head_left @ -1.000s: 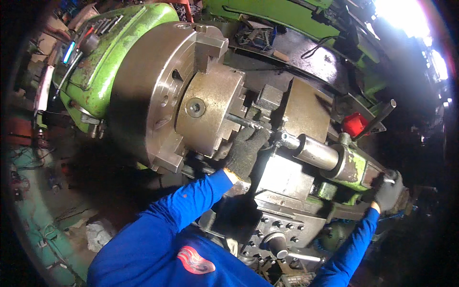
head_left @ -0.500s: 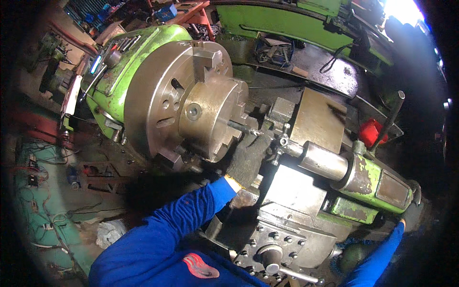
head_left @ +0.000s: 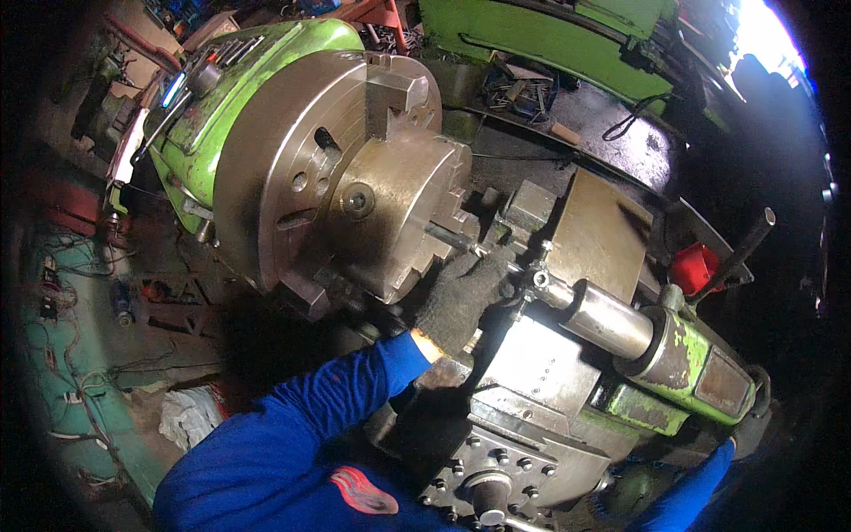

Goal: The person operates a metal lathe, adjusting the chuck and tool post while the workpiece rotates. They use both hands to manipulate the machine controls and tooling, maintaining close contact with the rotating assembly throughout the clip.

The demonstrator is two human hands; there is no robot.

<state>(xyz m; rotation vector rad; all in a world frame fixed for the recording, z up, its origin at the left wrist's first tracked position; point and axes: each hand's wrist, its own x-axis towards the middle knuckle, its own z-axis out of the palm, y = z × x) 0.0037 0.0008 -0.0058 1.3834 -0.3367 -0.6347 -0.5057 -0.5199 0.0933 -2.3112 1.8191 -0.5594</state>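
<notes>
My left hand [head_left: 465,301], in a dark work glove, is closed around a slim metal tool [head_left: 454,237] between the lathe chuck [head_left: 386,208] and the tailstock. The tool's dark end points into the chuck's middle; my fingers hide part of its length. Right beside that hand is a holder with a ringed clamp [head_left: 541,278], fixed at the tip of the bright tailstock quill [head_left: 607,319]. At the far right my gloved right hand [head_left: 750,431] grips the handwheel [head_left: 761,393] behind the green tailstock [head_left: 696,368]; shadow hides most of its fingers.
Behind the chuck stands a large faceplate [head_left: 266,177] with protruding jaws. Near my body is a tool post [head_left: 490,498] ringed by bolts. A flat metal plate [head_left: 598,235], a red container [head_left: 693,268] and an upright bar [head_left: 749,244] lie beyond the tailstock.
The whole view has shifted slightly, with the machine appearing a little larger. Both hands stay in their places, the left on the tool and the right at the handwheel.
</notes>
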